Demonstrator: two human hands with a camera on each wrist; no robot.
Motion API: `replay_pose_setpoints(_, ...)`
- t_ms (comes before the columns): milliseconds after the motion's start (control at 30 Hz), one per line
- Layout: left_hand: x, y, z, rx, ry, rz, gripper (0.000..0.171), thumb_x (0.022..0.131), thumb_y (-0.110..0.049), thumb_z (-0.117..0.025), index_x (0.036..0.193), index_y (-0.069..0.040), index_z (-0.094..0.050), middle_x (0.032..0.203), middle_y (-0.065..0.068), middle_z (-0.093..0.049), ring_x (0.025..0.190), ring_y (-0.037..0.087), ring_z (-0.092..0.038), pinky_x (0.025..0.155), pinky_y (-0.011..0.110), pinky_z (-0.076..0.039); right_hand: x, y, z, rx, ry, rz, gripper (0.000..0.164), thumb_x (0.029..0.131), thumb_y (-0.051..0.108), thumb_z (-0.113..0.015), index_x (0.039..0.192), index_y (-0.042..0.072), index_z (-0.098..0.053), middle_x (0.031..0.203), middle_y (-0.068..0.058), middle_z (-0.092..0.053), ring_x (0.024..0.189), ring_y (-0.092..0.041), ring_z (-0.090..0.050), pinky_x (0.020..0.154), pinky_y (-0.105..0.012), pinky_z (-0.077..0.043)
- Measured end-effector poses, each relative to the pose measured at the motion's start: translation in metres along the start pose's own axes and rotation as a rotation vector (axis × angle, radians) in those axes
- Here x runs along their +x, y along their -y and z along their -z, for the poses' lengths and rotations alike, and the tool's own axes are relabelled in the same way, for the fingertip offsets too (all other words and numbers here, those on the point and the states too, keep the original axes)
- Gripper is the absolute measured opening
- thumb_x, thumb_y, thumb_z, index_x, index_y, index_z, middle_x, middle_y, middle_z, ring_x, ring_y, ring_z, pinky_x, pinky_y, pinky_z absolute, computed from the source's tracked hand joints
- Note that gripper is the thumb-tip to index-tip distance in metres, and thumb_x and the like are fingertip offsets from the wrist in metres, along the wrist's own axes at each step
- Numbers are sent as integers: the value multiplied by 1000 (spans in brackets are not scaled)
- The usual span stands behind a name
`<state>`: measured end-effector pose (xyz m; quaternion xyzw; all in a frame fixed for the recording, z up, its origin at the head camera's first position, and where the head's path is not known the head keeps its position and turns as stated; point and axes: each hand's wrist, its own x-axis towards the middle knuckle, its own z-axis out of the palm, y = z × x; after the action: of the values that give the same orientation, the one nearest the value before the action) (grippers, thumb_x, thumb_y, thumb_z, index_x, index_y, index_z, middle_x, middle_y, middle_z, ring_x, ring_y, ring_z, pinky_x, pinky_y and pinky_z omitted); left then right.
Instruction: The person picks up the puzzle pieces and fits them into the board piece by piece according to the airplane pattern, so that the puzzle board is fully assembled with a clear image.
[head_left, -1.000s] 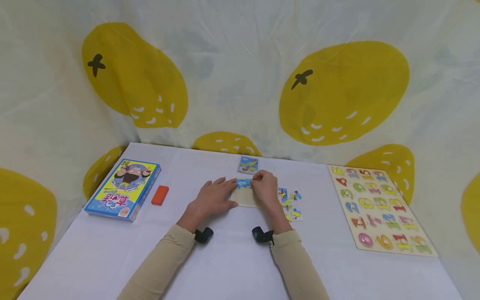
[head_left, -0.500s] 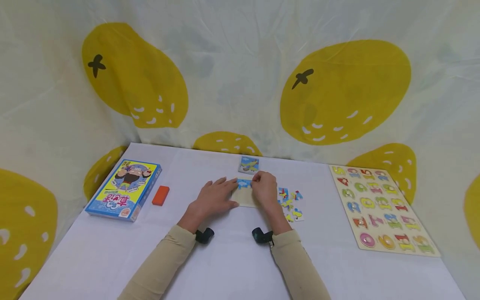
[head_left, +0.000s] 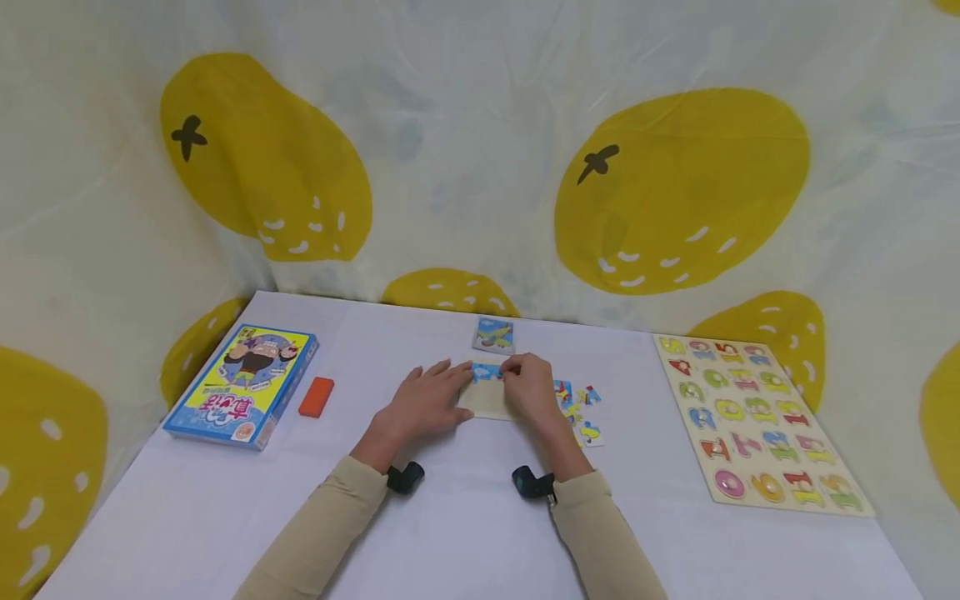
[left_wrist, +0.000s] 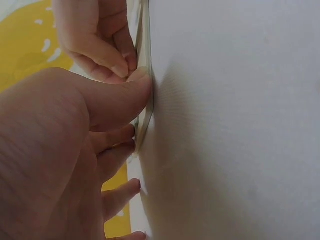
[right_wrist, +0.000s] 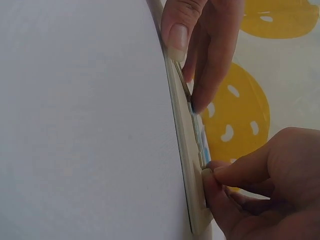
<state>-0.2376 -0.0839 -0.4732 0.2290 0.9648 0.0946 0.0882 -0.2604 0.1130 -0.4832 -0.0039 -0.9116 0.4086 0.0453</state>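
Observation:
A pale wooden puzzle tray [head_left: 489, 403] lies between the hands in the head view, with blue jigsaw pieces [head_left: 484, 372] along its far side. My left hand [head_left: 426, 402] rests at the tray's left side, fingers spread. In the left wrist view its thumb [left_wrist: 117, 102] lies against the near edge. My right hand [head_left: 534, 392] pinches a small puzzle piece at the end of the blue row, mostly hidden by the fingers; the right wrist view shows thumb and forefinger [right_wrist: 245, 170] together right over the tray [right_wrist: 181, 135]. Several loose pieces [head_left: 591, 432] lie right of this hand.
Behind the tray lies a square airplane picture [head_left: 493, 335]. A blue and yellow box [head_left: 243, 383] and an orange block [head_left: 317, 397] are on the left. A wooden number board [head_left: 757, 425] lies on the right. A patterned cloth [head_left: 465, 167] hangs behind the table.
The right hand stays at the far right part of the tray, its fingers shifting only slightly. The left hand keeps its place. The head view has tilted a little.

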Motion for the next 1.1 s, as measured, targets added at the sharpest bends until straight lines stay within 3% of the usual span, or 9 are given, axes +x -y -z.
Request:
replay_pose_setpoints(167,-3,-2,4,6,-2,-40,63,96,-50,-58,153,-28,-41,163,-6,-32,152,30,-27,117,64,-25,-1,-3,2,17,5,11,22,87,-1,-55,89,4,-77,104,-13,-72,104,-27,-64,93,-43,-52)
replay_pose_setpoints(400,-2,-6,5,28,-39,-74,64,95,-56,-56,152,-30,-43,161,2,-37,149,36,-31,114,66,-30,-3,-2,8,79,67,-39,25,93,1,-53,100,6,-75,118,-12,-70,119,-28,-60,107,-46,-46)
replay_pose_setpoints(633,2,-13,3,50,-36,-58,66,94,-60,-55,152,-31,-41,159,5,-39,148,36,-32,113,64,-32,-4,-4,11,85,95,-44,22,94,3,-54,101,9,-74,117,-9,-69,112,-26,-59,102,-44,-47)
replay_pose_setpoints(800,2,-14,6,64,-38,-45,65,93,-59,-57,151,-31,-44,158,5,-42,147,36,-35,112,64,-34,-8,-7,15,76,121,23,20,92,3,-58,104,8,-74,111,-9,-71,106,-24,-63,97,-42,-51)
replay_pose_setpoints(1100,1,-17,5,86,-26,-18,65,93,-60,-57,151,-33,-43,158,3,-40,147,35,-35,113,63,-33,-15,-26,50,28,141,92,26,91,1,-58,114,5,-70,112,-12,-69,101,-26,-64,90,-44,-54)
